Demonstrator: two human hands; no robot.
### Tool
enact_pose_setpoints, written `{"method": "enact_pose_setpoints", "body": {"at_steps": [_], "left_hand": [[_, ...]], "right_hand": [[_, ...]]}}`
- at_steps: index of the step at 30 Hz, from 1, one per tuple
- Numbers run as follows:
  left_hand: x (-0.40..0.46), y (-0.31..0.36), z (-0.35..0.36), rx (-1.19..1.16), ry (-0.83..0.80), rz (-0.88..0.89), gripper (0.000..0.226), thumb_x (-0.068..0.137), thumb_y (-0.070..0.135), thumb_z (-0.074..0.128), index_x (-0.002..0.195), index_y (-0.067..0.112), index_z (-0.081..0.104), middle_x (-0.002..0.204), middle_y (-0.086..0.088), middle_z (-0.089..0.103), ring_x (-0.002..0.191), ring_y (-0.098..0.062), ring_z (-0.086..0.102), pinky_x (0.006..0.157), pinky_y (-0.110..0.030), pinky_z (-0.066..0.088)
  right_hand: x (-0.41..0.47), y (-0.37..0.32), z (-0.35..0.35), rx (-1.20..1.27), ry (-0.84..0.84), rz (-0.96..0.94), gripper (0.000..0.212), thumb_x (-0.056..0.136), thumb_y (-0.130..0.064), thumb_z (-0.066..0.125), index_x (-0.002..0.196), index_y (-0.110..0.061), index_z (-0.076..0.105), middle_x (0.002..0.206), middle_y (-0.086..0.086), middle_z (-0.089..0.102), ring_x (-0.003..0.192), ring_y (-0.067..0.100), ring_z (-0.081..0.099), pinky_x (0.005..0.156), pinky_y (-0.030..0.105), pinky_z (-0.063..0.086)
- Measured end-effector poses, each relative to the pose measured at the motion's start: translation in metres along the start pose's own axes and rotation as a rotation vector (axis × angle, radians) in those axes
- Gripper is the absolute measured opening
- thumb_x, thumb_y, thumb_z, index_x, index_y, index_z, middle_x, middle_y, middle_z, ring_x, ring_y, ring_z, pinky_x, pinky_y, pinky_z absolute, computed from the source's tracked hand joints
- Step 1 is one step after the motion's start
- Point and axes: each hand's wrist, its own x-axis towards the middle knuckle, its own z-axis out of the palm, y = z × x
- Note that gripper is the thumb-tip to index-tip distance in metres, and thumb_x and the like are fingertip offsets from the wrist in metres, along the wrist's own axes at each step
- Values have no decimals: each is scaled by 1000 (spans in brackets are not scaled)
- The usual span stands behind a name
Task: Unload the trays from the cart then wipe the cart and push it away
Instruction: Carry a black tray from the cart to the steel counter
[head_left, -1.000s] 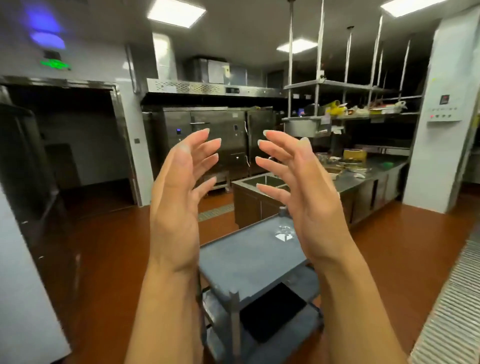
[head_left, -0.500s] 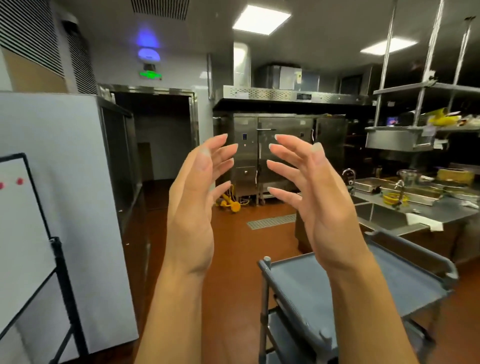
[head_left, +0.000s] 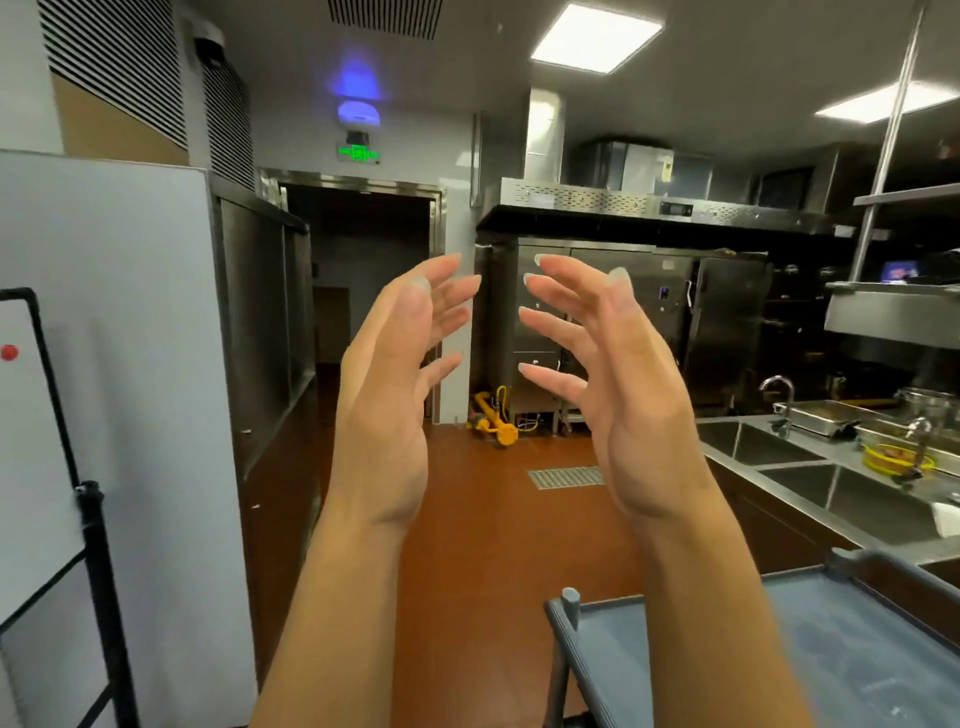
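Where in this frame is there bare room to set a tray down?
The cart top at lower right is bare between its raised rims. The near sink basin looks empty too. Farther along that counter it is crowded: a metal pan and a yellow bowl.

the cart (head_left: 857, 649) was cut off by the bottom and right edges, its near corner hidden behind the right forearm (head_left: 722, 623). the whiteboard (head_left: 31, 441) ran off the left edge. the green sign (head_left: 358, 153) was too blurred to read.
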Motion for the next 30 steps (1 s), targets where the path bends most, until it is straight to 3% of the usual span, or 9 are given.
{"method": "enact_pose_setpoints", "body": {"at_steps": [7, 10, 15, 22, 30], "left_hand": [[61, -71, -13, 86, 45, -47, 91, 74, 86, 52, 143, 26, 53, 139, 8, 64, 133, -14, 57, 114, -53, 41], [88, -108, -26, 105, 45, -43, 75, 84, 71, 42, 142, 25, 54, 138, 6, 64, 133, -15, 57, 114, -53, 41], [135, -172, -57, 85, 41, -43, 74, 85, 65, 38, 143, 23, 53, 139, 4, 64, 133, -16, 57, 114, -54, 41], [224, -252, -100, 39, -14, -36, 79, 83, 74, 45, 143, 23, 53, 139, 5, 64, 132, -15, 58, 114, -53, 41], [295, -320, -135, 1, -106, -21, 69, 89, 64, 35, 141, 24, 55, 137, 6, 65, 132, -14, 57, 114, -53, 40]], "right_hand": [[73, 87, -4, 55, -56, 33, 94, 79, -87, 41, 150, -26, 47, 149, -9, 54, 135, 9, 54, 107, 52, 49], [99, 128, 0, 91, -43, 55, 81, 90, -77, 41, 149, -24, 48, 148, -7, 55, 135, 10, 54, 108, 52, 49], [143, 196, 20, 81, -26, 103, 61, 98, -53, 32, 148, -23, 48, 147, -6, 56, 134, 10, 55, 108, 53, 49], [223, 270, 55, 9, 16, 84, 74, 89, -66, 34, 149, -26, 47, 148, -11, 55, 134, 6, 53, 109, 51, 48], [288, 328, 79, -36, 79, 95, 72, 89, -67, 36, 147, -27, 51, 144, -10, 58, 133, 8, 56, 108, 53, 48]]}}
